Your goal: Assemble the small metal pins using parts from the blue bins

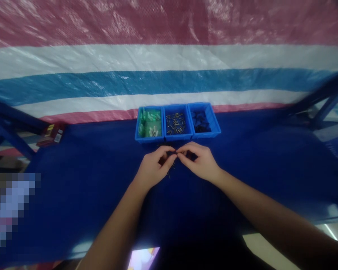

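Note:
My left hand (154,167) and my right hand (198,161) meet fingertip to fingertip over the blue table (87,180), just in front of three blue bins. Both hands are curled in a pinch on small thin metal pins (172,162), a few of which poke out below the left fingers. The left bin (150,123) holds green and pale parts. The middle bin (176,123) holds several small brass-coloured pins. The right bin (204,120) holds dark parts.
A striped red, white and blue tarp (169,75) hangs behind the table. A small dark red box (51,135) lies at the table's left edge. Blue frame bars (323,93) slant at the right and left sides.

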A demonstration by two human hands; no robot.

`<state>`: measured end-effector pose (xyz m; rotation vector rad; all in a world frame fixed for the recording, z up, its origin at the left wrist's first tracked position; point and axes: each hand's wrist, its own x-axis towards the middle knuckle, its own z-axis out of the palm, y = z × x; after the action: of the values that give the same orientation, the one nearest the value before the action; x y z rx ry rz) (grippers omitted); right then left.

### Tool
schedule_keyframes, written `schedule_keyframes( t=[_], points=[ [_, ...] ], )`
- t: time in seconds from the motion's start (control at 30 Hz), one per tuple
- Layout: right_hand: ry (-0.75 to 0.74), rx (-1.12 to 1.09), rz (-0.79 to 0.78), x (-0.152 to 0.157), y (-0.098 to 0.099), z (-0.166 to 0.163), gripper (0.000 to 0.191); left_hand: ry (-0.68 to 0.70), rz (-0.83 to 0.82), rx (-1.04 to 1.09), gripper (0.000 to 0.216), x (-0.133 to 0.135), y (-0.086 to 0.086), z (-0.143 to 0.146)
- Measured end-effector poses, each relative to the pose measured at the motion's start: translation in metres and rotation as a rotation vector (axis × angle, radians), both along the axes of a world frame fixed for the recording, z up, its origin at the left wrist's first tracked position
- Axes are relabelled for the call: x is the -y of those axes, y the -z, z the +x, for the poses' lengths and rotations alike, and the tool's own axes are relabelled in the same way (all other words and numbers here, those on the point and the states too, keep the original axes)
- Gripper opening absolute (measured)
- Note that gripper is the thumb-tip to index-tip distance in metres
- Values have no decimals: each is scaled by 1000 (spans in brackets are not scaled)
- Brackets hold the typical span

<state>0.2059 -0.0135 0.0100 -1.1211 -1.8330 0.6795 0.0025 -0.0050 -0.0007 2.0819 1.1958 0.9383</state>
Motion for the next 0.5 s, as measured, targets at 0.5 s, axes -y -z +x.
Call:
schedule_keyframes(
  t=[0.5],
  points=[
    [2, 5, -13, 0, -2, 0, 7, -6, 5, -2, 14, -1, 0, 0]
  ],
)
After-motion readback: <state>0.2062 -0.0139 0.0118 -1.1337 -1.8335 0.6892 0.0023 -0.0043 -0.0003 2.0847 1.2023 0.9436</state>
